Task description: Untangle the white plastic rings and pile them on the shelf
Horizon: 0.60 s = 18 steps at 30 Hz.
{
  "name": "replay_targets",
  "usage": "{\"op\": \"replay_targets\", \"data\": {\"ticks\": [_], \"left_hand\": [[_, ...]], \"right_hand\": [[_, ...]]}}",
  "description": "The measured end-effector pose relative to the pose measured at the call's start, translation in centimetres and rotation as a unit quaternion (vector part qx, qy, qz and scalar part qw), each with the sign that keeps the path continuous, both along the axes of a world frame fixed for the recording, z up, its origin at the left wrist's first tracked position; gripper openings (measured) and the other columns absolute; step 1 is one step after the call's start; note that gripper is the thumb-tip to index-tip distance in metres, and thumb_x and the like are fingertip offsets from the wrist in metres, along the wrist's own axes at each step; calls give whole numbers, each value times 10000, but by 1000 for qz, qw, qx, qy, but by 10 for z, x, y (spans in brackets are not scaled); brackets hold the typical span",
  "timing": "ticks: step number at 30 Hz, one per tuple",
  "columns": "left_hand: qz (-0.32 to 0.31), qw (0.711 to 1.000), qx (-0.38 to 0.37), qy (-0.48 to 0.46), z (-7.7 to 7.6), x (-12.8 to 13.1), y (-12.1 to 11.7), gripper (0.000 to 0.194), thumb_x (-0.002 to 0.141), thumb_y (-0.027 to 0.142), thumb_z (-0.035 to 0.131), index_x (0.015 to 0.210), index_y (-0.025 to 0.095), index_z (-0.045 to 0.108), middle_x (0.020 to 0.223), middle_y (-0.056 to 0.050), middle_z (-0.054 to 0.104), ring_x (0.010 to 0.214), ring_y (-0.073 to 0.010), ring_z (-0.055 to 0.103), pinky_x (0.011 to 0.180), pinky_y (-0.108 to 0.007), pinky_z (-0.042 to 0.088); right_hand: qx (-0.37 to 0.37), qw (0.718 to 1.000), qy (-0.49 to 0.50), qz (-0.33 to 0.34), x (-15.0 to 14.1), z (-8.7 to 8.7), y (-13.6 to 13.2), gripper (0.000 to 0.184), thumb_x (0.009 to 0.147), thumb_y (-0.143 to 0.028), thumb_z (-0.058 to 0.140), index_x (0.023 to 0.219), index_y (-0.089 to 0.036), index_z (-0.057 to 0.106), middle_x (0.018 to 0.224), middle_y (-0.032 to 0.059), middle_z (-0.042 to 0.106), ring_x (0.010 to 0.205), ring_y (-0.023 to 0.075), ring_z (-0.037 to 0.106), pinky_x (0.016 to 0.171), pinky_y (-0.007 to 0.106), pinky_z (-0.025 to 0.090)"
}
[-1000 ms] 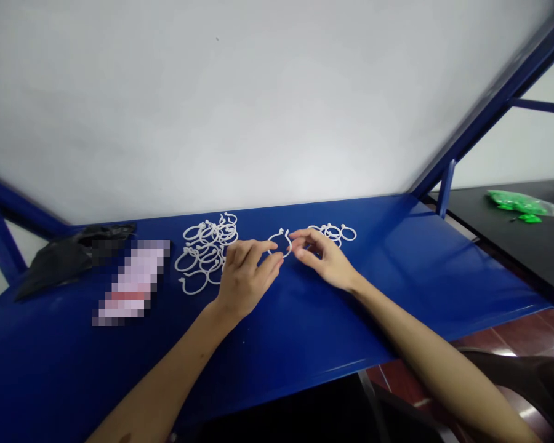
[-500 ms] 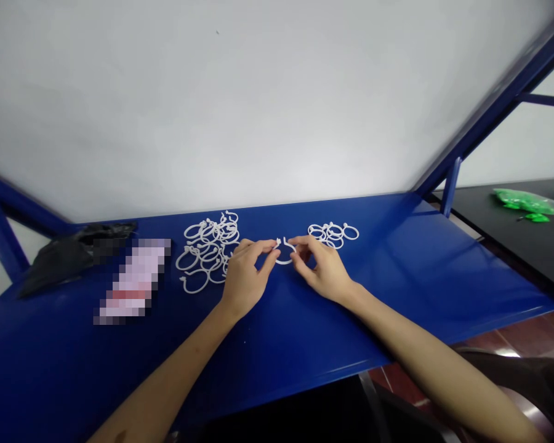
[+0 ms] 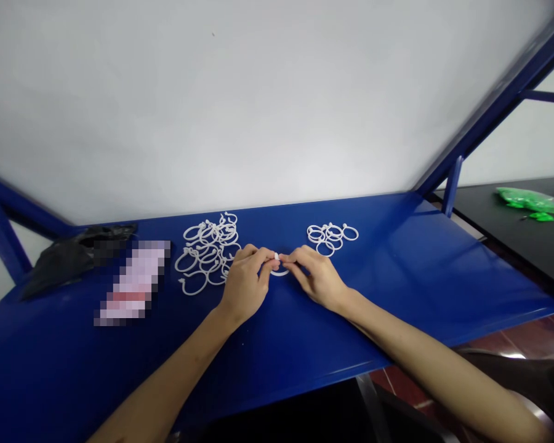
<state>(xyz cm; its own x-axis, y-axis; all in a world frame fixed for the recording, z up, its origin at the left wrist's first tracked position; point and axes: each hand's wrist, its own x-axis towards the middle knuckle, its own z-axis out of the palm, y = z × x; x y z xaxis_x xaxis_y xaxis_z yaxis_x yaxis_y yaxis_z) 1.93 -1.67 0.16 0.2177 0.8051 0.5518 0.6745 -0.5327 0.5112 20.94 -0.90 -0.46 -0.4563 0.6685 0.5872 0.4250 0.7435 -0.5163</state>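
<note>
Left hand (image 3: 247, 283) and right hand (image 3: 318, 278) pinch a white ring (image 3: 281, 273).
Both clamped on it, forearms (image 3: 191, 363) slanting inward over the surface (image 3: 286, 344).

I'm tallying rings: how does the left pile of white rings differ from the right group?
The left pile is bigger than the right group. Several rings in the left pile gape open; those in the right group look closed. Both are white and lie on the blue table.
</note>
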Motion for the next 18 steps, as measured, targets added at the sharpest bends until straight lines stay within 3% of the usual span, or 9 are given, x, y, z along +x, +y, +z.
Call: {"op": "replay_targets", "data": {"ticks": [3, 6, 11, 13, 15, 18], "left_hand": [[-4, 998, -10, 58, -2, -3, 4, 168, 983, 283, 522, 914, 230, 666, 864, -24, 708, 877, -201, 623, 822, -359, 480], [13, 989, -30, 145, -8, -14, 17, 227, 980, 386, 517, 1004, 246, 694, 983, -50, 732, 986, -247, 596, 913, -425, 454], [170, 962, -11, 211, -17, -47, 42, 380, 971, 355, 444, 1228, 174, 658, 1257, -143, 653, 1186, -345, 487, 1006, -521, 383], [200, 952, -21, 229, -17, -55, 47, 386, 954, 334, 437, 1188, 147, 680, 1282, -166, 636, 1202, -379, 464, 985, -546, 388], [202, 949, -36, 238, -15, -59, 48, 344, 937, 328, 452, 1077, 155, 715, 1229, -165, 658, 1174, -386, 472, 958, -552, 402], [183, 953, -25, 240, -10, -55, 45, 279, 935, 323, 470, 949, 189, 715, 1101, -138, 688, 1108, -364, 496, 924, -538, 416]], "right_hand": [[14, 999, -30, -21, 0, 4, 3, 171, 1018, -207, 488, 1032, -189, 658, 915, 58, 675, 818, 166, 602, 752, 303, 524], [42, 990, -94, -96, 6, 13, 10, 212, 1011, -226, 488, 1001, -202, 698, 945, 82, 659, 839, 193, 584, 730, 330, 520], [88, 941, -164, -281, 37, 19, 30, 208, 962, -228, 559, 953, -222, 767, 962, 126, 638, 869, 254, 543, 718, 390, 517], [83, 925, -181, -322, 50, 15, 39, 218, 953, -222, 569, 1022, -199, 775, 1023, 154, 632, 923, 284, 542, 781, 449, 520], [73, 923, -165, -341, 58, 12, 44, 265, 960, -264, 572, 1149, -197, 745, 1137, 173, 610, 1025, 316, 537, 857, 508, 509], [30, 957, -59, -281, 55, 13, 43, 396, 980, -441, 551, 1318, -259, 643, 1285, 146, 574, 1172, 316, 527, 960, 530, 490]]}}
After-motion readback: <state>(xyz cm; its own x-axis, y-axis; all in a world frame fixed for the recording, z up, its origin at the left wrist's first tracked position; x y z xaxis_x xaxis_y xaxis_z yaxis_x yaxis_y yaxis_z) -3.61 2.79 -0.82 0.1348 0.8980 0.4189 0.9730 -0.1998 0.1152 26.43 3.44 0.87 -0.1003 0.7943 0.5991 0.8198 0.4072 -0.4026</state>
